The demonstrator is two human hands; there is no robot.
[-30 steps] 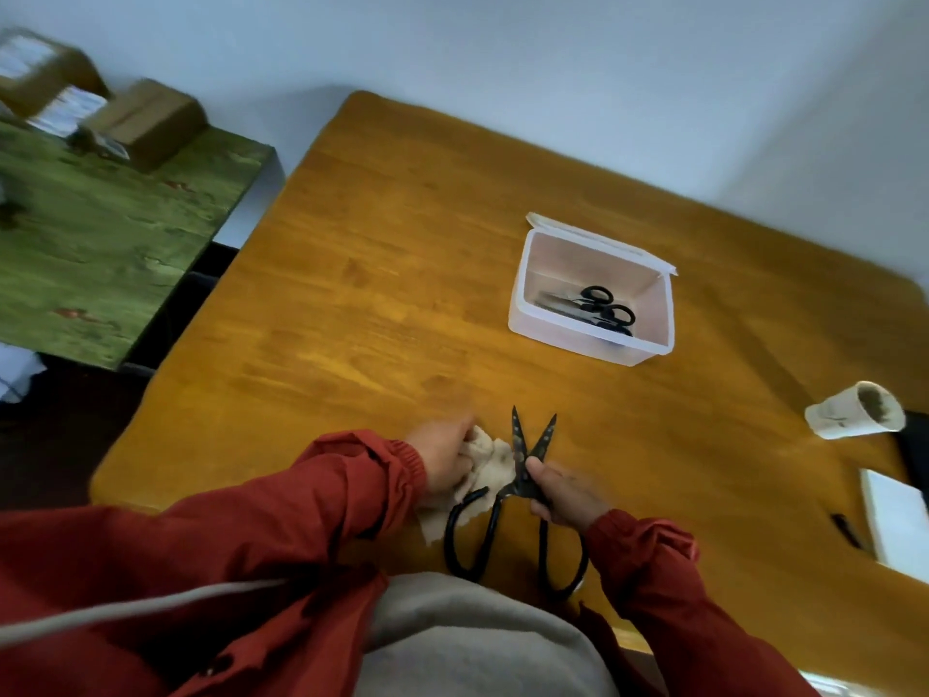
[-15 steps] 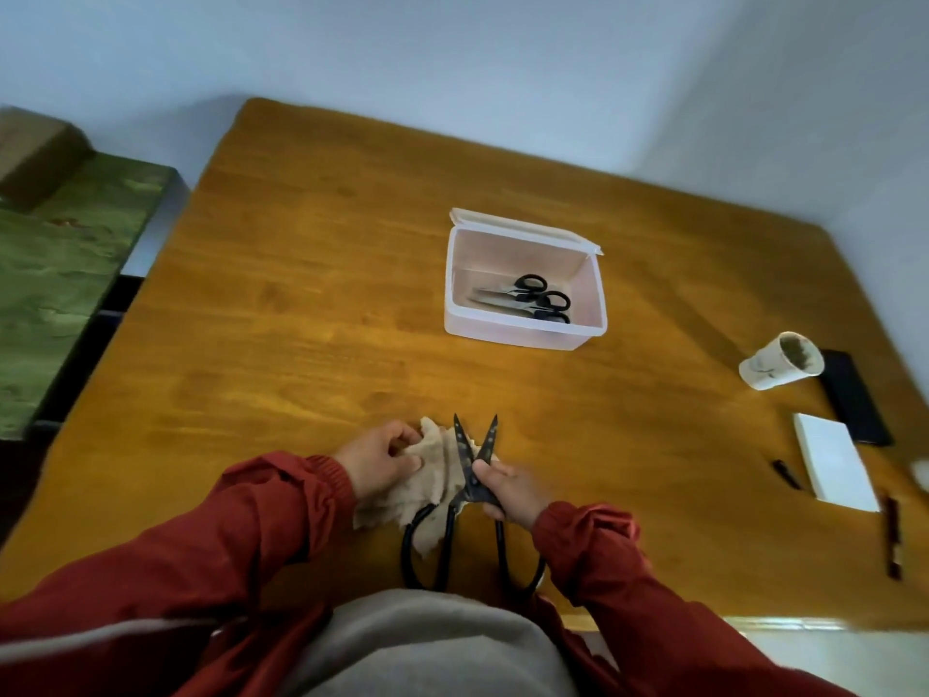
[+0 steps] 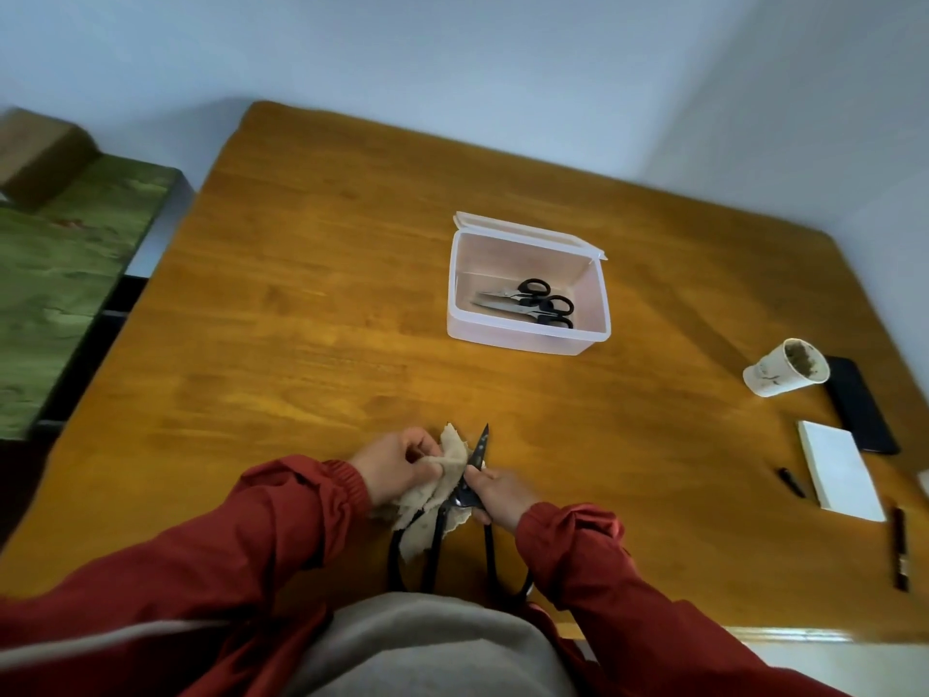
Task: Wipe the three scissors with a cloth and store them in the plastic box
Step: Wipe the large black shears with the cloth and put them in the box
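At the near edge of the wooden table (image 3: 301,319), the person is gripping a beige cloth (image 3: 442,490) with the left hand (image 3: 397,465), whose fingers are curling into the fabric and pressing it against the left side of the large black scissors (image 3: 480,449). The right hand (image 3: 495,493) is closing around those scissors near the pivot, holding them with the blades pointing away toward the far side and the long loop handles trailing back toward the person's body. Part of the cloth is draping over the left handle. Farther out, near the table's middle, the plastic box (image 3: 523,340) is sitting with its lid tipped open at the far side, and two smaller black-handled scissors (image 3: 528,305) are lying inside it, side by side. At the right, a paper cup (image 3: 784,367) is lying tilted beside a dark phone (image 3: 860,407), with a white pad (image 3: 839,470) and a pen (image 3: 792,482) nearer.
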